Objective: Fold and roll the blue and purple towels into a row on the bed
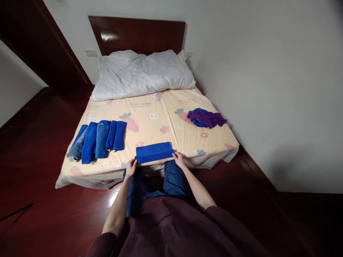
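Note:
A blue towel [154, 151] lies at the front edge of the bed, folded into a long strip, its near part doubled over the far part. My left hand [131, 167] pinches its left end, and my right hand [178, 159] pinches the right end. Left of it, several rolled blue towels [102, 139] lie side by side, some lighter in tone. To the right is a crumpled heap of purple and blue cloths [206, 117].
The bed [150, 119] has a cream sheet with carrot and rabbit prints. A grey-white quilt [144, 73] is bunched below the wooden headboard [139, 34]. A wall [268, 89] runs along the right. Dark red floor [34, 150] lies on the left.

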`<action>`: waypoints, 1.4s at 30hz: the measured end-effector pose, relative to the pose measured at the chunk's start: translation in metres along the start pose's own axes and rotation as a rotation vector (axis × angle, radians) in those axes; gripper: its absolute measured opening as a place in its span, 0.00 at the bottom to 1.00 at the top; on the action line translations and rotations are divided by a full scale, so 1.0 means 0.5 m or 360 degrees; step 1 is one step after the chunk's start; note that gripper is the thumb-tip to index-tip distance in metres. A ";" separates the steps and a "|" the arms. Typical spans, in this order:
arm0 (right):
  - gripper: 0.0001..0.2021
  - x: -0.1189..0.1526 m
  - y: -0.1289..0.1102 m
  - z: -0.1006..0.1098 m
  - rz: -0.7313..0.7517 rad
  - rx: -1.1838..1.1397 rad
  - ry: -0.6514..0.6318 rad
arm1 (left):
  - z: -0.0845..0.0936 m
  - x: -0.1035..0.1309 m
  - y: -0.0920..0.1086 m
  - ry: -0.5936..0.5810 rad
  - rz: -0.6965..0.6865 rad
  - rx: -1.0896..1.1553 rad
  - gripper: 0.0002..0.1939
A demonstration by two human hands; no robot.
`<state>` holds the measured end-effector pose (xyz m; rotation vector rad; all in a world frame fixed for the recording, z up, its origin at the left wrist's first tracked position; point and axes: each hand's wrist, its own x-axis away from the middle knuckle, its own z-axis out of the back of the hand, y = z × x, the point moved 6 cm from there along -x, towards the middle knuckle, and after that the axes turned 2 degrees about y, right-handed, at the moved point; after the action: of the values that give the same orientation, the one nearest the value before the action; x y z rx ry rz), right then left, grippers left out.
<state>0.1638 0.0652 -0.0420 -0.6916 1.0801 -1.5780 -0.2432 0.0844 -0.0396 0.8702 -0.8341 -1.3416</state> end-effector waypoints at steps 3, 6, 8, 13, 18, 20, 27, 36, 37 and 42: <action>0.25 -0.003 0.004 -0.001 -0.0026 -0.0001 0.0010 | -0.003 -0.003 -0.006 -0.0025 -0.0002 0.0045 0.30; 0.25 -0.006 0.010 -0.004 -0.0050 -0.0019 0.0016 | -0.005 -0.003 -0.014 -0.0036 0.0019 0.0077 0.31; 0.24 -0.009 0.016 -0.006 -0.0073 -0.0040 0.0032 | -0.004 -0.001 -0.015 -0.0038 0.0030 0.0087 0.30; 0.18 -0.016 0.023 -0.012 -0.0123 -0.0056 0.0073 | -0.002 0.000 -0.006 0.0006 0.0059 0.0107 0.25; 0.10 -0.010 -0.030 0.000 -0.0011 0.0218 0.0217 | 0.005 -0.007 0.015 0.0121 0.0084 -0.0174 0.23; 0.12 0.000 -0.075 0.003 0.0210 0.0375 0.0226 | 0.019 0.000 0.038 0.0268 -0.0088 -0.0395 0.25; 0.26 0.027 -0.135 -0.061 0.0679 0.0783 -0.0458 | -0.031 0.039 0.101 -0.0254 -0.0767 -0.0928 0.30; 0.33 -0.014 -0.124 -0.088 0.0622 0.0974 -0.0516 | -0.065 0.002 0.107 -0.0281 -0.0590 -0.1255 0.32; 0.33 -0.015 -0.124 -0.084 0.0604 0.0980 -0.0504 | -0.060 0.001 0.109 -0.0290 -0.0593 -0.1245 0.32; 0.31 0.004 -0.109 -0.051 0.0611 0.0860 -0.0569 | -0.016 0.024 0.092 -0.0409 -0.0632 -0.1064 0.29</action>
<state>0.1177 0.0731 -0.0041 -0.3485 0.4519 -1.2668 -0.2150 0.0744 -0.0021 0.3406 -0.3515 -1.9549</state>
